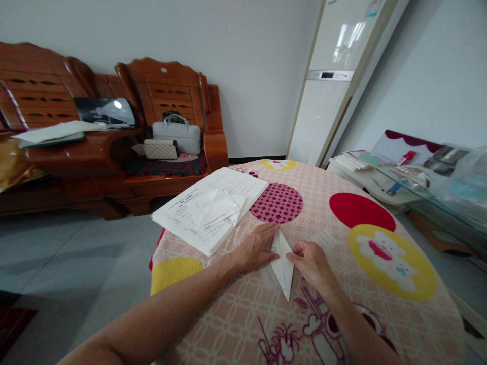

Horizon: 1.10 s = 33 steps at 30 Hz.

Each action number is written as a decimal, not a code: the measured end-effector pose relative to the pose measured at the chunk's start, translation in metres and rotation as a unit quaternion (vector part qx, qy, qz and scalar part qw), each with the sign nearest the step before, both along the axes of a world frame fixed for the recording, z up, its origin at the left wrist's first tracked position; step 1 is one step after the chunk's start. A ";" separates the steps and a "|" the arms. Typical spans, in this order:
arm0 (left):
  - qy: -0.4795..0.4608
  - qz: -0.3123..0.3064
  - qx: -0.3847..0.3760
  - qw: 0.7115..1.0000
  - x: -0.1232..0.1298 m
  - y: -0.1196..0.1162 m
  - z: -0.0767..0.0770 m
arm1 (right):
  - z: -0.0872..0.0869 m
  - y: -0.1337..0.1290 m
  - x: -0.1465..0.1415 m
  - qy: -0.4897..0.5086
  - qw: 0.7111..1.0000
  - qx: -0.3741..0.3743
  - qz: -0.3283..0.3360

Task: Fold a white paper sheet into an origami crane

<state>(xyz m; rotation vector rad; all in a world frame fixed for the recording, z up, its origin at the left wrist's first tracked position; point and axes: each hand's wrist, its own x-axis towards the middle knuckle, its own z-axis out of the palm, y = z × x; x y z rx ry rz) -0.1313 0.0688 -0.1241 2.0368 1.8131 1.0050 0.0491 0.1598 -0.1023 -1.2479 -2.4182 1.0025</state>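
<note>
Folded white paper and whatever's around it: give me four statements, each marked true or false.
1. The right hand touches the folded white paper. True.
2. The thick stack of printed white sheets lies right of both hands. False: the stack lies to their left.
3. The cream quilted bag sits on the carved wooden chair. True.
4. The plain red circle is hidden under the stack. False: the circle is in plain view.

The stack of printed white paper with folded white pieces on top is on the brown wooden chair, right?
No, not on the brown wooden chair. The head view shows the stack of printed white paper, folded white pieces on top, lying on the pink patterned tablecloth.
</note>
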 end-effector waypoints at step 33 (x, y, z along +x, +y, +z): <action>-0.494 -0.008 -0.092 0.864 0.009 0.002 0.018 | -0.003 0.006 0.002 0.216 0.945 -0.234 0.079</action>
